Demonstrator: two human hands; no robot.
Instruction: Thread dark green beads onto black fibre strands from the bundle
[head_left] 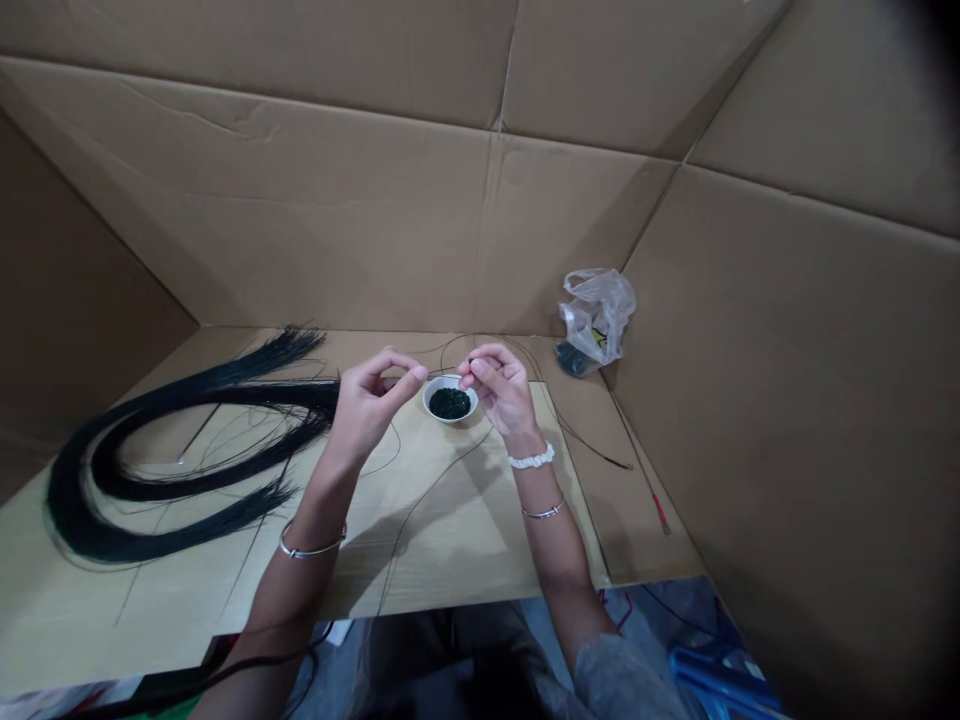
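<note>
Head view, looking down on two bare hands held close together above a light wooden board [442,550]. The right hand [499,392] pinches a thin black strand [471,361] between thumb and forefinger, its other fingers curled loosely. The left hand [371,403] is also curled, its thumb reaching toward the right hand; whether it grips the strand is too fine to tell.

Between the hands and just below them sits a small white bowl [429,402] of dark green granules [450,403]. A white scrunchie [531,458] circles the right wrist, and each forearm wears a silver bangle [543,511].

Left of the left hand, a long hank of black fibres [217,380] lies looped on the board, with stray hairs trailing beneath both hands. Beyond the right hand, a crumpled plastic bag [596,318] rests against a cardboard wall [787,400], and a thin red-marked rod [660,515] lies farther right. Below the right arm are a grey sleeve [622,680] and a blue plastic object [716,680].
</note>
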